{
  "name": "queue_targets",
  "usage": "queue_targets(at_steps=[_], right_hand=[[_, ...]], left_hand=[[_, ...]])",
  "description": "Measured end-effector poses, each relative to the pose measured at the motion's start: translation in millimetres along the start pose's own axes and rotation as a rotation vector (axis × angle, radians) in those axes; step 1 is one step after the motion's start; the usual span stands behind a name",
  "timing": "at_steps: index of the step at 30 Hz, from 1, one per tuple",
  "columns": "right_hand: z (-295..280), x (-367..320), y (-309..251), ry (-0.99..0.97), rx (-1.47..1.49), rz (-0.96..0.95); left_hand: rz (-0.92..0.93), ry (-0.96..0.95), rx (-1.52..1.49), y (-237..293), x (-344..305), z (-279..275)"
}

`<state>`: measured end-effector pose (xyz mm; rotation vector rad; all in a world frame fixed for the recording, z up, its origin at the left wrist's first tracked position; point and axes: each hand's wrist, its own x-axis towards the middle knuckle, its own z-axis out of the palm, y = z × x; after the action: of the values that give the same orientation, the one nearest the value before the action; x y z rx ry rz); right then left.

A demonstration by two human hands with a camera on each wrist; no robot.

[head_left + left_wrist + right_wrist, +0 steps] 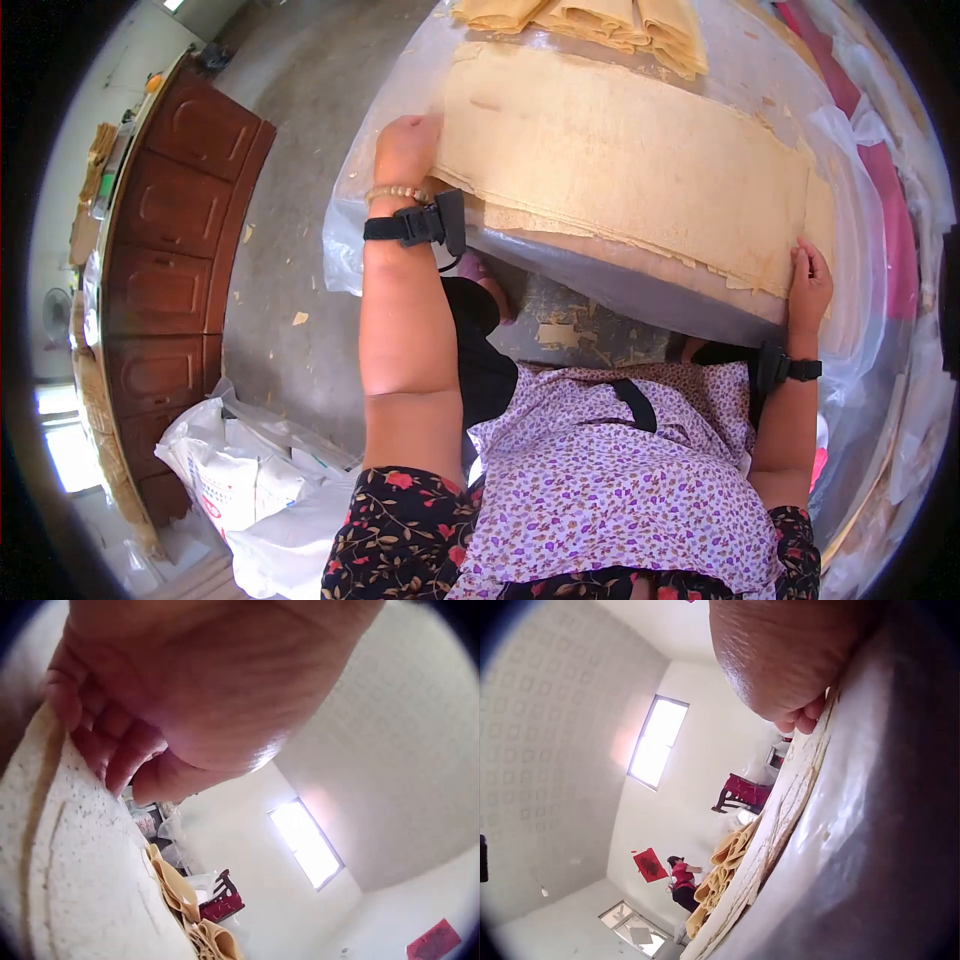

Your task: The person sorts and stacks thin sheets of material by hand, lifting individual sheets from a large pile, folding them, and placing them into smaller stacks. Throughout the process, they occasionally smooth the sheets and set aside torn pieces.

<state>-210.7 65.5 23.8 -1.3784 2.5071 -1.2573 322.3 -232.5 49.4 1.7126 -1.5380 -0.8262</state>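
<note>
1. Stack of thin pale sheets (620, 150) lies flat on the tabletop (740, 60), along the near edge, between the two hands. Edges ragged, layers slightly uneven.
2. Long axis runs side to side, hand to hand, slanting so the right end sits closer to the torso. Short ends face the hands.
3. Left hand (408, 145) at the left end, by the near-left corner. Fingers curled in narrow over the sheet edge, gripping it; layer count can't be told. Stack extends rightward from these fingers.
4. Right hand (810, 285) at the right end, by the near-right corner. Fingers bent, close together, fingertips at the edge; looks like a pinch, thumb's underside contact hidden. Stack extends leftward and away from these fingers.
5. Neither hand clearly nearer: each touches its own end. Middle of the stack is well apart from both.
6. Folded sheets (620, 20) sit beyond the stack, toward the far edge, apart from both hands.
7. Clear plastic (345, 235) hangs over the left edge; pink cloth (890, 220) runs along the right side.
8. White sacks (260, 480) on the floor, left of the person.
</note>
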Motion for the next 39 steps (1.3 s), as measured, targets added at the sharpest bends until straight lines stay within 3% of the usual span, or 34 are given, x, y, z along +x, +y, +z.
queue_targets(at_steps=[3, 6, 9, 15, 18, 21, 27, 39], right_hand=[[0, -1, 7, 0.009, 0.024, 0.006], [-1, -2, 9, 0.023, 0.0, -0.004], [-2, 0, 4, 0.029, -0.016, -0.009], [-7, 0, -7, 0.008, -0.019, -0.001], [-2, 1, 3, 0.013, 0.055, 0.015], [-2, 1, 11, 0.022, 0.069, 0.028], [-4, 4, 3, 0.023, 0.092, 0.01], [-3, 6, 14, 0.025, 0.141, 0.015]], left_hand=[[-0.02, -0.02, -0.346, 8, -1, 13], [-0.209, -0.182, -0.613, 10, -1, 4], [-0.143, -0.366, -0.921, 1, 14, 15], [-0.169, -0.472, -0.939, 23, -17, -13], [-0.093, -0.643, -0.853, 9, -10, -25], [-0.146, -0.561, -0.822, 11, -26, -31], [-0.035, -0.492, -0.849, -6, -41, -45], [0.02, -0.359, -0.748, 6, -57, -24]])
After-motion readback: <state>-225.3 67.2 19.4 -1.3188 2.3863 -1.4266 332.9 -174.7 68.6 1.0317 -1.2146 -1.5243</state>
